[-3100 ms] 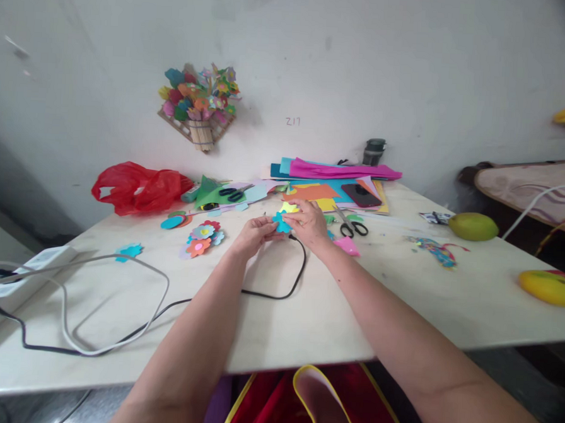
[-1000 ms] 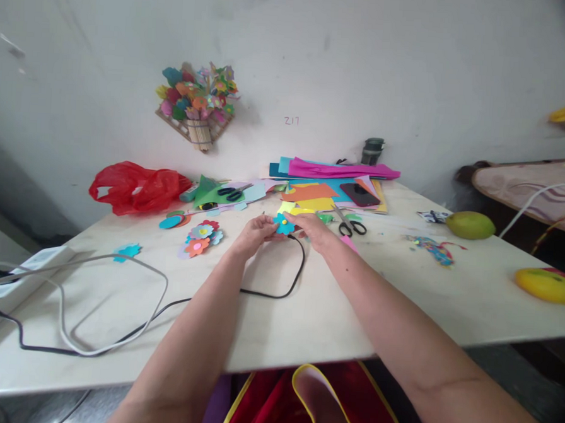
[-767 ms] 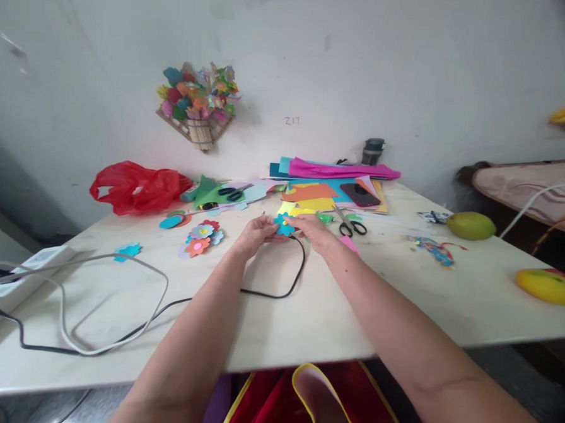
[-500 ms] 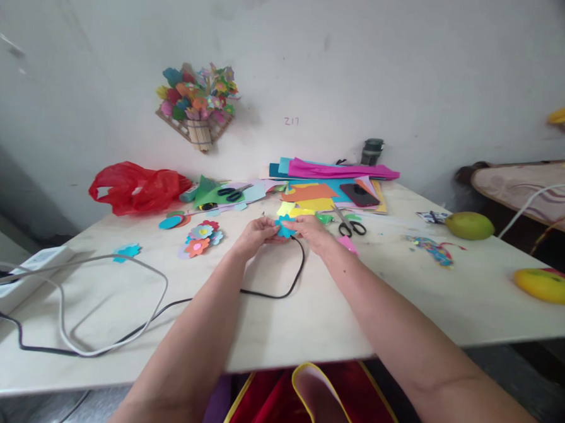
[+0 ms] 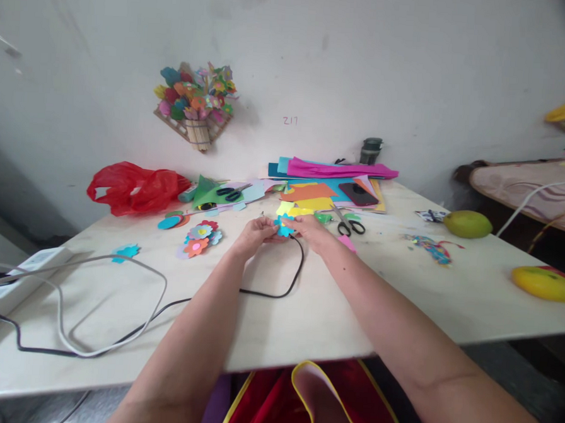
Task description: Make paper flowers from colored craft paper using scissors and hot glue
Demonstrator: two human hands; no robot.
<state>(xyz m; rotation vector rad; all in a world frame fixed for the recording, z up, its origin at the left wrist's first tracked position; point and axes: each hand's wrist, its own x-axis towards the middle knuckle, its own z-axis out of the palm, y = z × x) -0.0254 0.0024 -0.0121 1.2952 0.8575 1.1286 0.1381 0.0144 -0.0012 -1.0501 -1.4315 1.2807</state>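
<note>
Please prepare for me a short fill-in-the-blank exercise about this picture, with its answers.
1. The left hand and right hand hold a blue cut-out shaped like a ____.
2. The plastic bag is coloured ____.
3. The cable nearest the hands is coloured ____.

Missing words: flower; red; black.

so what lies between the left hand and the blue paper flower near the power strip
In the head view, overlapping paper flowers lie between the left hand and that blue paper flower.
</note>
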